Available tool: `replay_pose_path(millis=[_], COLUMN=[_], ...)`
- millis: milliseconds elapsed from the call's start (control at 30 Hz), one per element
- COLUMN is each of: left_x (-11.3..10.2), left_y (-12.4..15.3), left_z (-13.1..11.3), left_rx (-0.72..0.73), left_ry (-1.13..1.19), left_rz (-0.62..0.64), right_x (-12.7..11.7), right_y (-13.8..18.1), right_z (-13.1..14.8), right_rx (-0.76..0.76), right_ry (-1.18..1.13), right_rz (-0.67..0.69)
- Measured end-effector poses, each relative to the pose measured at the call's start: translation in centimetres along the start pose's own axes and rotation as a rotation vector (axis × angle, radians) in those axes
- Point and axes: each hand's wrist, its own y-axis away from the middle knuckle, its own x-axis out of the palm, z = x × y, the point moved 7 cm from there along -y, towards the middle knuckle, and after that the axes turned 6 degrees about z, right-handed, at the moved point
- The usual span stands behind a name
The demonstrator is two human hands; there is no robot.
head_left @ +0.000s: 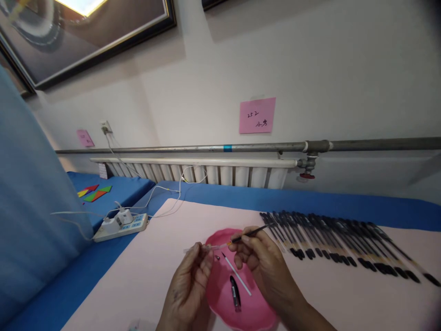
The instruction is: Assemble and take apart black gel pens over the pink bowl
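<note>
My left hand (191, 280) pinches a thin clear tube (217, 247), like a pen barrel, whose left end sticks out past the fingers. My right hand (263, 262) has its fingers closed on a slim black stick (253, 233) that tapers toward the upper right. Its blunt end meets the tube near an orange bit, and whether they are joined I cannot tell. Below both hands is a pink scalloped dish (215, 301). In it lie a white pen refill (238, 275) with a dark tip, a black pen cap (235, 294) and a tiny metallic piece (217, 258).
Several black-and-clear pens (330, 234) lie in a row at right on the pink sheet (138, 271). A power strip (122, 227) with white plugs and cables stands at left on the blue table (86, 271). A radiator (220, 174) and pipe run behind. A blue curtain (31, 207) hangs left.
</note>
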Motion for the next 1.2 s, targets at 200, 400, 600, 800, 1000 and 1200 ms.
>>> replay_pose_path(millis=[200, 400, 600, 800, 1000, 1200], left_x=[0.0, 0.2, 0.2, 0.1, -0.2, 0.1], left_y=[0.2, 0.3, 0.3, 0.2, 0.0, 0.3], left_z=[0.3, 0.2, 0.4, 0.4, 0.2, 0.4], left_rx=[-0.027, -0.022, -0.034, -0.048, -0.023, 0.002], left_ry=[0.021, 0.004, 0.015, 0.006, -0.013, -0.007], left_rz=[-0.023, -0.031, -0.009, 0.007, -0.01, -0.01], right_x=[0.0, 0.0, 0.3, 0.3, 0.4, 0.9], right_y=[0.1, 0.0, 0.1, 0.1, 0.2, 0.9], right_z=[-0.4, -0.3, 0.0, -0.1, 0.3, 2.0], right_rx=[0.054, 0.024, 0.016, 0.017, -0.029, -0.238], right_ry=[-0.078, -0.074, -0.076, -0.055, 0.05, 0.437], right_rz=[0.0, 0.045, 0.054, 0.048, 0.054, 0.104])
